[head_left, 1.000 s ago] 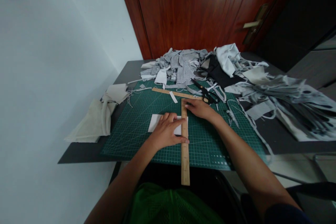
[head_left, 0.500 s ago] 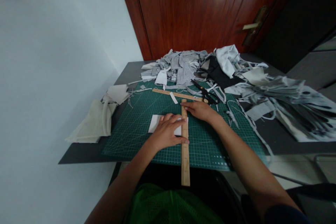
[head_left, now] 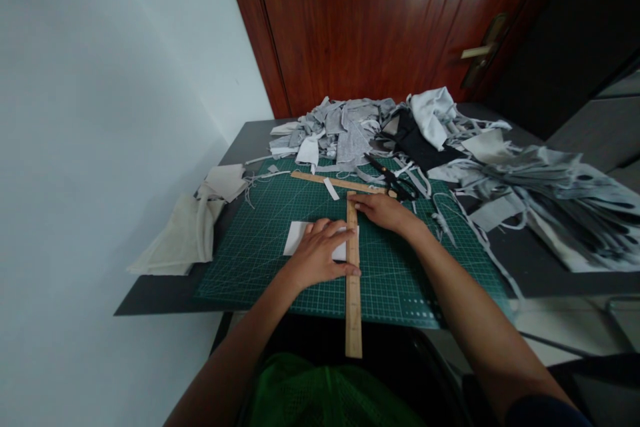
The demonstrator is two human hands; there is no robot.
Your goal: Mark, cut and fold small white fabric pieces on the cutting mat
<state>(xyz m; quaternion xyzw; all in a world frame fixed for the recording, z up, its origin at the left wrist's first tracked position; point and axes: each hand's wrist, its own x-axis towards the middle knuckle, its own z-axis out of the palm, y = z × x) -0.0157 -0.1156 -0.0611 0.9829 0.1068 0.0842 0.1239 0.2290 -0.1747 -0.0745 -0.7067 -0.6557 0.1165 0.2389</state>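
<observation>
A wooden ruler [head_left: 353,320] lies lengthwise over the right part of a white rectangular piece [head_left: 295,237], paper or card, and its near end juts past the table edge. My left hand [head_left: 320,250] is spread flat over the white piece, open, with thumb and fingertips pressing on the ruler. At the ruler's far end, my right hand [head_left: 377,208] is closed on it, the fingers partly hidden. Under both is a green cutting mat [head_left: 250,260]. A small white strip [head_left: 331,189] lies just beyond, beside a second wooden ruler [head_left: 315,177].
Black scissors [head_left: 393,180] lie behind my right hand. Grey and white fabric scraps [head_left: 345,123] are heaped at the back. Folded grey cloth [head_left: 565,193] is piled on the right, cream cloth [head_left: 180,237] at the left edge. A wall and a wooden door [head_left: 360,27] stand close by.
The view has dipped slightly. My right fingertips sit a touch farther right on the ruler's far end; the left hand stays in place.
</observation>
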